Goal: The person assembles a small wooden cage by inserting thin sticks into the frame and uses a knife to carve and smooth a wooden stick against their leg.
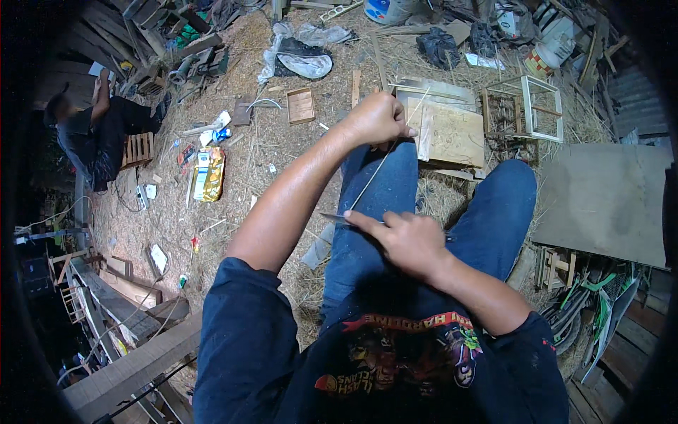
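My left hand [380, 120] is closed on a thin pale stick [374, 174], which looks like a bamboo strip, above my left knee. The strip slants down toward me along my thigh, and its far end pokes out beyond the fist. My right hand [408, 242] grips a knife over my lap, index finger stretched along it. The knife's blade [333, 218] points left and meets the strip's near end, or lies very close to it. Most of the knife's handle is hidden in the right fist.
Beyond my knees lies a low wooden board [452, 134], with an open wooden frame [526, 109] to its right. A large flat panel [604, 201] stands at the right. Ahead is a small wooden box [300, 106]. A yellow packet [209, 173] lies left. Another person [95, 134] sits far left.
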Tool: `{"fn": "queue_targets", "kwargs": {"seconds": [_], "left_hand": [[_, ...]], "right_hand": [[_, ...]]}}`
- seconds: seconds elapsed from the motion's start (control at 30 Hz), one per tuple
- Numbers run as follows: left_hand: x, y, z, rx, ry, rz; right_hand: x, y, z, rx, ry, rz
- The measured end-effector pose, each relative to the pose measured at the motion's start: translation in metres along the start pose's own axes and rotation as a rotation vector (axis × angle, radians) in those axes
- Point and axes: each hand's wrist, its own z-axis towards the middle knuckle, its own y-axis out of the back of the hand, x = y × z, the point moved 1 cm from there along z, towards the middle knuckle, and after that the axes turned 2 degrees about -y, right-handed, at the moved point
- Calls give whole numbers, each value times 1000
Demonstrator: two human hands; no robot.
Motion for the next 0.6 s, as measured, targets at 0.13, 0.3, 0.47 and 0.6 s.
{"fn": "queue_targets", "kwargs": {"seconds": [0.13,0.3,0.47,0.6], "left_hand": [[-3,11,0,162,237,-258],[1,11,11,141,142,-93],[3,7,13,112,171,-79],[-1,6,16,78,104,51]], "right_hand": [[-42,19,-3,-103,-148,-84],[-83,18,13,-186,-159,-237],[-80,8,23,-96,-293,-219],[-74,8,22,-77,-352,-159]]}}
